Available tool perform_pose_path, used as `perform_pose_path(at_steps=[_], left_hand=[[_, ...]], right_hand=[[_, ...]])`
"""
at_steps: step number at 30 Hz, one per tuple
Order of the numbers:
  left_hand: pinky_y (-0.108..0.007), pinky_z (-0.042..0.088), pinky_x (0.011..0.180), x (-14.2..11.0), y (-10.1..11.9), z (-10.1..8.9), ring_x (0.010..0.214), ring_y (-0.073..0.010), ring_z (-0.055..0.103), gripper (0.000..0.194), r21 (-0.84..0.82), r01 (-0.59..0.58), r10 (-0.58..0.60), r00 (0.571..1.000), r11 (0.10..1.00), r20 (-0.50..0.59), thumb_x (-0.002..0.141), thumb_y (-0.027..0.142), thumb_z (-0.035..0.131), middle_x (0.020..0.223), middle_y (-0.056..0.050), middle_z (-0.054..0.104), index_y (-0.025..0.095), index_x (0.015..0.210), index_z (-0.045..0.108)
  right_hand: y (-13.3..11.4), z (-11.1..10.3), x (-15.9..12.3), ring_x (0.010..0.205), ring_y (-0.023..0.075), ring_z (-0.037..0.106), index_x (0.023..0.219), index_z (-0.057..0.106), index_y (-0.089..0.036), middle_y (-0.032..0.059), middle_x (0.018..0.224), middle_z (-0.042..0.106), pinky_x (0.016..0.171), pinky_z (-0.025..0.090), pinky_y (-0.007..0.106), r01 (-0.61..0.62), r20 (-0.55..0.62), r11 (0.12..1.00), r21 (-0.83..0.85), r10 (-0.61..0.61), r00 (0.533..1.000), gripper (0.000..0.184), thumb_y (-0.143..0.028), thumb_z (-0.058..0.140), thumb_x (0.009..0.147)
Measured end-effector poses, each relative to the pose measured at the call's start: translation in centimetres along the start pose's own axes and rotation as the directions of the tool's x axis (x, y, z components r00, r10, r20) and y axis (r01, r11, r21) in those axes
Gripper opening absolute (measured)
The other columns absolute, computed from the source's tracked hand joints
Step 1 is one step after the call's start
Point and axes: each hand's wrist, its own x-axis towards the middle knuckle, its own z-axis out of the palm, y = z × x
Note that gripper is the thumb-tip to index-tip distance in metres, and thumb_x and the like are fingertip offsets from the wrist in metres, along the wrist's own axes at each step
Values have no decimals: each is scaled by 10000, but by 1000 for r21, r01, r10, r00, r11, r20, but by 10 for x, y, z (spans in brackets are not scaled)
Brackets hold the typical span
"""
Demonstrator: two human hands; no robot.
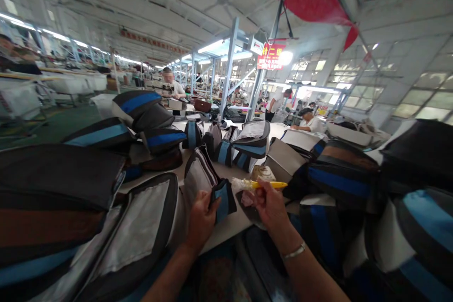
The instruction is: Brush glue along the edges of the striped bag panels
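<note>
My left hand (201,219) is closed on a grey, black and blue bag piece (205,179) that stands up from the white table (230,226); the thumb presses its blue and black end (223,198). My right hand (271,205), with a bracelet on the wrist, pinches a yellow pen-like tool (271,184) that points right. Just beyond that hand lies a whitish rag or bundle (260,174) on the table.
Stacks of black, grey and blue bags (141,122) crowd the table at left, centre and right (354,174). Large bags lie close at my left (60,217) and right (421,226). Other people work at tables further back (309,122).
</note>
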Motion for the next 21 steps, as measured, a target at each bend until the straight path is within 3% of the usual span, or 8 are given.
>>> perform_pose_path(at_steps=[2,4,8,10,12,14,18,21], left_hand=[[-286,475,757,-1,6,-1,812,-169,569,204,-22,-12,12,1000,1000,18,925,359,520,846,-25,553,198,882,637],[-286,473,763,-5,12,1,822,-171,572,199,-41,-18,20,999,999,32,926,358,517,855,-28,563,201,903,638],[-301,469,778,-11,19,4,835,-185,575,216,-60,-16,18,999,998,40,919,364,517,850,-40,575,195,833,620],[-296,463,758,-12,21,3,814,-185,571,237,-68,-2,5,999,998,48,915,375,520,818,-35,569,195,791,612],[-284,455,736,-12,22,0,786,-177,562,258,-77,13,-10,999,997,47,917,384,514,793,-28,558,193,771,608],[-279,449,730,-11,24,-3,771,-171,555,272,-93,30,-26,999,995,43,915,388,512,781,-25,550,191,751,602],[-282,451,767,-6,28,-8,814,-177,566,248,-145,87,-74,993,986,95,902,394,531,825,-29,578,193,802,638],[-288,451,788,-3,29,-10,838,-183,570,253,-159,102,-84,990,982,115,900,399,531,837,-31,589,194,801,640]], right_hand=[[-3,10,-8,367,46,313,710,492,-188,-105,461,418,388,354,178,145,29,975,-166,-143,989,305,-359,743,735],[2,20,-14,383,64,363,755,558,-181,-87,468,438,376,286,180,243,76,907,-345,-230,970,263,-395,710,765],[11,31,-9,469,118,501,712,611,-182,-33,494,519,469,372,227,413,210,596,-688,-382,900,271,-429,627,824],[6,28,0,509,134,533,684,607,-194,-14,533,558,520,403,245,469,260,435,-768,-458,850,272,-425,619,827],[-3,23,8,545,145,546,674,584,-201,-4,575,574,563,424,260,493,265,359,-793,-527,808,271,-423,618,826],[-9,18,10,556,146,541,683,563,-203,-6,589,563,568,431,261,497,232,376,-782,-565,792,277,-430,608,835],[-4,20,-1,499,131,512,764,582,-205,-32,548,528,483,406,236,497,252,524,-692,-470,846,270,-454,589,868],[-1,22,-4,479,129,515,756,596,-200,-25,535,538,467,403,233,508,303,474,-719,-444,843,265,-448,616,850]])
